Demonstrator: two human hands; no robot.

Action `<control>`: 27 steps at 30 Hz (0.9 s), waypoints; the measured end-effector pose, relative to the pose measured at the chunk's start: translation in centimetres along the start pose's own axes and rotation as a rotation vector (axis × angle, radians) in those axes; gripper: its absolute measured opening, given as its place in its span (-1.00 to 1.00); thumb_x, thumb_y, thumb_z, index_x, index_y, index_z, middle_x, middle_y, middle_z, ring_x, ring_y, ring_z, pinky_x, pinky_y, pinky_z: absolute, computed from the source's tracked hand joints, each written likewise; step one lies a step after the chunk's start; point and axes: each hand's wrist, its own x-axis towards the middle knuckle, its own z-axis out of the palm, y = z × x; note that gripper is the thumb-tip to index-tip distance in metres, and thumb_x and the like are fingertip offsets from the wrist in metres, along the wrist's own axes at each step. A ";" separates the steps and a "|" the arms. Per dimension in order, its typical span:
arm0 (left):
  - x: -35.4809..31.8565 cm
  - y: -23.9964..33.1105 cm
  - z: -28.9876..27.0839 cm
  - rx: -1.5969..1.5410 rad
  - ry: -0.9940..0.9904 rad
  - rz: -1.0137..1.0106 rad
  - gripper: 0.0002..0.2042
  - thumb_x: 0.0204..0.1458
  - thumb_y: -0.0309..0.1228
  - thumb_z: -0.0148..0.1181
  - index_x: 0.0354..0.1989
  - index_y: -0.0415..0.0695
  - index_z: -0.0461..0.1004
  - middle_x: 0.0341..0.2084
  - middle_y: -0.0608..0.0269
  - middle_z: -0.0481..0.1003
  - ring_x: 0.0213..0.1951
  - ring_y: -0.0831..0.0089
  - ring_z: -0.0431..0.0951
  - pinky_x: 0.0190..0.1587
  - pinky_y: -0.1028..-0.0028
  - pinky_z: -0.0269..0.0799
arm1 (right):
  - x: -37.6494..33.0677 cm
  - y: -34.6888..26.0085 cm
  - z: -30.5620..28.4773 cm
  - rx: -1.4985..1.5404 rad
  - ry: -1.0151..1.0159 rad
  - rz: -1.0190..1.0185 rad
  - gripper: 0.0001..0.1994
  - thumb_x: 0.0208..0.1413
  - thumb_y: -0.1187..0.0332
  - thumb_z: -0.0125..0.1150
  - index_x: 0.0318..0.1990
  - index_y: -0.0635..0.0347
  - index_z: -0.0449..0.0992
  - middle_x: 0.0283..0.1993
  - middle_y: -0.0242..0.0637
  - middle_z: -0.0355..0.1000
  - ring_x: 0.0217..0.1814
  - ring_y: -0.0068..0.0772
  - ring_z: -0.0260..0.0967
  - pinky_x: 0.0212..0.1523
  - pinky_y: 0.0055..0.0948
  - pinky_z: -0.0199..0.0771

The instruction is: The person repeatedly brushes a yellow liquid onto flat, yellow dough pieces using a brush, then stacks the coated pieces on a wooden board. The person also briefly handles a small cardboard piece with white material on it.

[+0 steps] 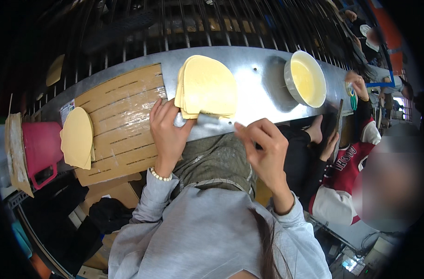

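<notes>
A stack of yellow rounded sheets [208, 86] lies on the metal table. At its near left corner my left hand [168, 132] has its fingers bent against the edge, thumb by the lower side, seemingly gripping it. My right hand [268, 146] is closed, thumb and forefinger pinched, just right of the stack's near edge. A flat grey tool [209, 121], smeared by motion, runs from those fingertips toward the near edge of the sheets; its kind is unclear. Farther right stands a white bowl [291, 79] with pale yellow contents.
Flattened cardboard [123, 123] covers the table's left part, with more yellow sheets [77, 137] on it. A pink plastic container [40, 144] stands at the far left. Metal bars [188, 32] line the table's far side. Another person in a red and white top [344, 162] works at right.
</notes>
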 end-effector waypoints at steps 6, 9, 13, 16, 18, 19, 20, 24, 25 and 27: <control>0.2 0.0 -0.3 0.000 0.001 0.002 -0.58 -0.17 -0.37 0.57 -0.10 -0.23 0.66 -0.14 0.04 0.66 0.00 0.10 0.61 0.36 0.07 0.27 | 1.6 -0.9 -0.1 -0.186 0.105 0.022 -0.76 -0.07 0.59 0.47 -0.20 0.13 0.76 -0.38 -0.31 0.53 -0.50 -0.36 0.45 -0.46 -0.38 0.42; 0.1 0.0 -0.4 -0.009 -0.013 0.003 -0.58 -0.18 -0.38 0.56 -0.09 -0.23 0.65 -0.14 0.03 0.64 0.04 0.00 0.57 0.37 0.05 0.27 | 1.5 -2.8 0.6 -0.087 -0.016 -0.074 -0.74 -0.05 0.57 0.44 -0.17 0.04 0.76 -0.35 -0.38 0.53 -0.54 -0.40 0.40 -0.51 -0.37 0.38; 0.3 0.3 -0.3 -0.059 -0.005 -0.026 -0.58 -0.21 -0.45 0.52 -0.08 -0.23 0.65 -0.15 0.01 0.63 0.05 -0.05 0.56 0.37 0.03 0.28 | 3.0 -2.7 2.1 -0.183 0.124 -0.026 -0.72 -0.06 0.54 0.45 -0.16 0.00 0.77 -0.36 -0.41 0.51 -0.53 -0.42 0.40 -0.50 -0.37 0.38; 0.0 0.3 -0.4 -0.043 0.006 0.002 -0.58 -0.22 -0.49 0.49 -0.08 -0.25 0.64 -0.14 0.01 0.63 0.03 -0.03 0.57 0.36 0.02 0.29 | 1.5 -3.8 1.3 -0.166 -0.051 -0.103 -0.71 -0.03 0.56 0.45 -0.12 0.02 0.75 -0.36 -0.40 0.51 -0.54 -0.41 0.40 -0.51 -0.37 0.37; 0.3 0.3 -0.4 -0.071 0.002 -0.009 -0.57 -0.21 -0.45 0.51 -0.08 -0.24 0.65 -0.11 0.02 0.63 0.05 -0.02 0.57 0.37 0.04 0.28 | 1.9 -3.6 1.3 -0.087 0.016 -0.083 -0.71 -0.05 0.55 0.45 -0.14 0.00 0.76 -0.37 -0.40 0.51 -0.50 -0.40 0.42 -0.50 -0.36 0.38; 0.4 0.4 -0.5 -0.055 0.005 -0.009 -0.59 -0.19 -0.42 0.52 -0.09 -0.23 0.65 -0.10 0.04 0.64 0.02 0.04 0.59 0.37 0.06 0.27 | 2.5 -3.8 1.1 -0.102 0.069 -0.017 -0.72 -0.06 0.55 0.46 -0.16 0.00 0.76 -0.38 -0.41 0.50 -0.49 -0.40 0.42 -0.50 -0.36 0.38; 0.3 0.4 -0.6 -0.039 0.008 -0.010 -0.61 -0.16 -0.40 0.53 -0.10 -0.22 0.65 -0.10 0.06 0.65 0.00 0.10 0.60 0.37 0.09 0.27 | 3.1 -3.8 1.1 -0.116 0.123 0.050 -0.73 -0.07 0.55 0.47 -0.19 0.00 0.77 -0.39 -0.41 0.50 -0.48 -0.40 0.43 -0.50 -0.36 0.39; 0.3 0.8 -0.7 -0.018 0.025 0.006 -0.59 -0.17 -0.37 0.56 -0.10 -0.22 0.66 -0.10 0.07 0.65 -0.01 0.12 0.61 0.37 0.10 0.27 | 1.2 -4.3 0.5 -0.077 -0.094 -0.087 -0.73 -0.07 0.59 0.45 -0.18 0.07 0.76 -0.41 -0.35 0.52 -0.48 -0.33 0.48 -0.49 -0.34 0.41; 0.3 0.8 -0.8 -0.014 0.030 0.005 -0.59 -0.17 -0.37 0.56 -0.10 -0.21 0.66 -0.10 0.08 0.65 -0.01 0.13 0.61 0.36 0.10 0.28 | 1.6 -3.7 0.5 0.074 -0.074 -0.132 -0.73 -0.01 0.63 0.45 -0.12 0.17 0.74 -0.43 -0.28 0.48 -0.53 -0.43 0.38 -0.50 -0.39 0.33; 0.3 0.6 -0.4 -0.019 0.020 -0.003 -0.60 -0.17 -0.35 0.57 -0.11 -0.21 0.66 -0.10 0.07 0.66 -0.01 0.13 0.61 0.36 0.09 0.28 | 3.5 -2.9 0.2 -0.110 0.099 -0.024 -0.73 -0.01 0.62 0.44 -0.12 0.16 0.74 -0.43 -0.27 0.48 -0.56 -0.42 0.35 -0.51 -0.39 0.31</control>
